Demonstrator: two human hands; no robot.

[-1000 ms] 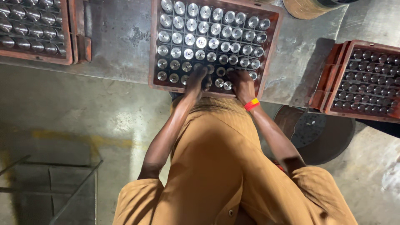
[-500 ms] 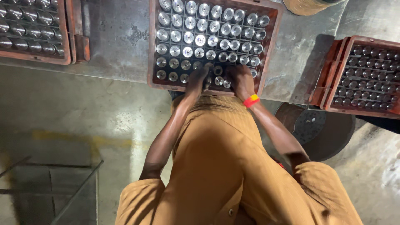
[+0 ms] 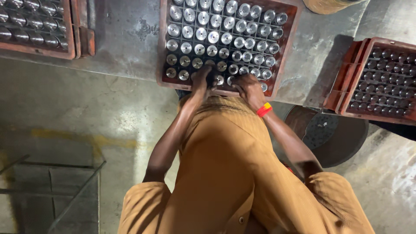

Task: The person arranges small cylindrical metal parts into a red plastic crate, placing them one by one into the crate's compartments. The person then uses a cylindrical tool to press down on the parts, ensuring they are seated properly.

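Both hands are working at the near edge of the red tray (image 3: 162,47), which is keeping shiny metal cylinders (image 3: 201,34) upright in grid cells. The left hand (image 3: 201,78) and right hand (image 3: 249,86) are resting on near-row cylinders; I cannot tell their grips.

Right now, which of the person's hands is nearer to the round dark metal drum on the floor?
Right. The right hand, with the red and yellow wristband, rests at the near edge of the middle crate, up-left of the drum. The left hand lies farther left along that edge.
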